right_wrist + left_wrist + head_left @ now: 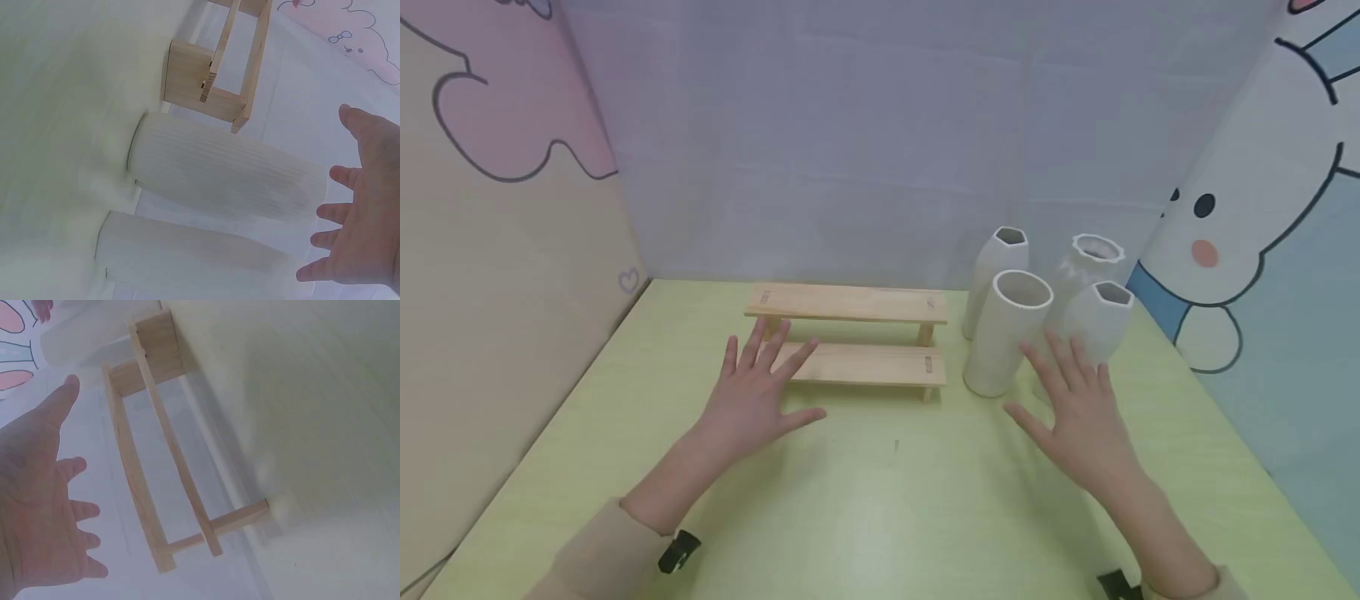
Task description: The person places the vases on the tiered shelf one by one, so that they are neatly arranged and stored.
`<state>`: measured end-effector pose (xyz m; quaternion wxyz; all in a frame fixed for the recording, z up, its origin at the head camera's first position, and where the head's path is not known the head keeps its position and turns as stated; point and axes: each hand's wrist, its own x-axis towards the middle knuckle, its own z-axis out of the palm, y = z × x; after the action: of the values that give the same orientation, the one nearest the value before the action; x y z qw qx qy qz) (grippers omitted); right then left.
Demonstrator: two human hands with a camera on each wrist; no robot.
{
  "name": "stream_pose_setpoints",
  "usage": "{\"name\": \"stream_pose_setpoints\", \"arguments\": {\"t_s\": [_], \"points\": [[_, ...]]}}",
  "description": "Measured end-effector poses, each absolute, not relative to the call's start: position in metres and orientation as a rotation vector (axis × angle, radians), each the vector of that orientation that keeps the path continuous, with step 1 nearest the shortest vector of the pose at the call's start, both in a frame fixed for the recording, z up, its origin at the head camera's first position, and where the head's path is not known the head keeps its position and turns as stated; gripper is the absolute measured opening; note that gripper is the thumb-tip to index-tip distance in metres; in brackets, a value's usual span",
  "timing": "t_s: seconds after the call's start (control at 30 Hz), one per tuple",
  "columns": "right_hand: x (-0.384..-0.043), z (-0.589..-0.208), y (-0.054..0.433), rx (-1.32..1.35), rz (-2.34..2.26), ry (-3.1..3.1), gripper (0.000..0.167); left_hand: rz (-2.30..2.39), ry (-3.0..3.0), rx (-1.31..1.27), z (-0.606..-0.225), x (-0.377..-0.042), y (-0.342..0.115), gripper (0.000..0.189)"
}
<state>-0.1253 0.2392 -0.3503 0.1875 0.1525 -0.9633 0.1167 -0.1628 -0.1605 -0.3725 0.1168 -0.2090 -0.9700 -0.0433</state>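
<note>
A two-step wooden rack [857,364] of pale planks stands at the back middle of the table. My left hand [751,398] hovers before its left end, fingers spread and holding nothing. To the rack's right is a group of several white vases: a ribbed round one [1003,337] in front, a faceted one [1099,321] beside it, a tall faceted one [992,275] behind and one with a wavy rim [1093,254]. With fingers spread, my right hand [1078,417] is in the air in front of the vases, empty; its fingertips overlap them in the head view.
The light green table [880,508] runs up to a pale cloth backdrop [850,150]. Cartoon-printed panels rise on both sides, the left one [512,250] and the right one [1285,317]. A dark strap piece [679,552] hangs at the left wrist.
</note>
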Motion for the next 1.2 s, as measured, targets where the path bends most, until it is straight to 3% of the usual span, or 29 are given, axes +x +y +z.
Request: {"name": "stream_pose_setpoints", "arguments": {"t_s": [0.33, 0.73, 1.2], "points": [[-0.155, -0.328, 0.243, 0.491, 0.491, -2.491, 0.079, -0.265, -2.751, -0.688, -0.361, -0.181, -0.19, 0.09], [-0.189, -0.325, 0.241, 0.435, 0.708, -2.454, 0.082, -0.403, -2.579, -0.754, -0.383, -0.207, -0.238, 0.088], [-0.213, -0.339, 0.237, 0.244, 1.103, -2.443, 0.092, -0.86, -2.843, -0.585, -0.409, -0.217, -0.264, 0.08]]}}
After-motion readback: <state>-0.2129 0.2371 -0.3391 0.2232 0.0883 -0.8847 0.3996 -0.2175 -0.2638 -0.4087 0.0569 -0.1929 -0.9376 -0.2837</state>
